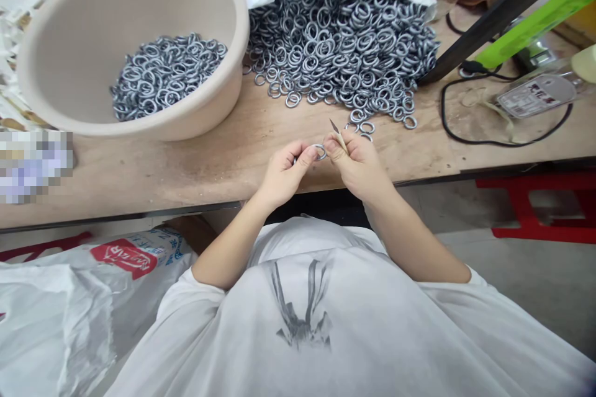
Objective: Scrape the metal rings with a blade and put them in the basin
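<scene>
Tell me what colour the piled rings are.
The piled rings are metallic blue-grey; head view shows it.

Bare wood along the near edge of the tabletop (195, 164) gives a hand passage from below the basin (243, 31) to the left hand (285, 170); there, it and the right hand (359, 161) block the middle, a pointed blade (335, 126) jutting toward the ring pile (335, 53). Between basin and pile, the gap pinches shut toward the far edge. Right of the pile, 2 slanting bars (498, 22), a looped cord (487, 143) and a bottle (537, 96) obstruct the right side, with a narrow lane between pile and cord.
</scene>
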A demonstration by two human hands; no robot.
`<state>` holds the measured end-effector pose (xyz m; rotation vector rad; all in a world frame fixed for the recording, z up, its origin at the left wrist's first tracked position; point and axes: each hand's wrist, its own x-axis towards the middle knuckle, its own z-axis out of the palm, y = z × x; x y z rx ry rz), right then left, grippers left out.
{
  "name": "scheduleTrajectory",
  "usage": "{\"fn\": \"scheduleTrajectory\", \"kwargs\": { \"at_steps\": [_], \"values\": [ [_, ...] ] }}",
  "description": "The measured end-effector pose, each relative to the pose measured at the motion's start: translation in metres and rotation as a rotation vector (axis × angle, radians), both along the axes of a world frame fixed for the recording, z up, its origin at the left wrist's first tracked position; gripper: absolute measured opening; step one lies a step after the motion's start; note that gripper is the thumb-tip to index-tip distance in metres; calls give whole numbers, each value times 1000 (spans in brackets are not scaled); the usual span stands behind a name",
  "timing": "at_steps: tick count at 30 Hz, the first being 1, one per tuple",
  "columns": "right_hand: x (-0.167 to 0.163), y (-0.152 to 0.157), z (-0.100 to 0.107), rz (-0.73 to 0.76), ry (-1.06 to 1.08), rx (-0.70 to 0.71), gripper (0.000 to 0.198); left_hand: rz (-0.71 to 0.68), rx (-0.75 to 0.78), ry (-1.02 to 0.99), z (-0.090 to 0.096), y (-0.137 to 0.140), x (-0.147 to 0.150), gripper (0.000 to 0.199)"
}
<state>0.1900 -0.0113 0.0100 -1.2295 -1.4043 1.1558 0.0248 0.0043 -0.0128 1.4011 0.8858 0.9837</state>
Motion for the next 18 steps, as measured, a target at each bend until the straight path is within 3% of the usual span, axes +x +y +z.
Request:
{"fn": "scheduleTrajectory", "kwargs": {
  "at_steps": [9, 13, 16, 18],
  "values": [
    [-3, -10, -11, -113, -29, 100, 40, 100, -142, -107, 0, -6, -1, 46],
    [13, -7, -17, -189, -387, 143, 24, 198, -140, -141, -2, -5, -10, 41],
    [22, -12, -14, -294, -706, 287, 25, 301, -88, -168, -7, -3, -16, 39],
    [20, -27, -11, -185, -697, 385, 24, 354, -56, -175, -11, -1, -19, 37]
  ]
}}
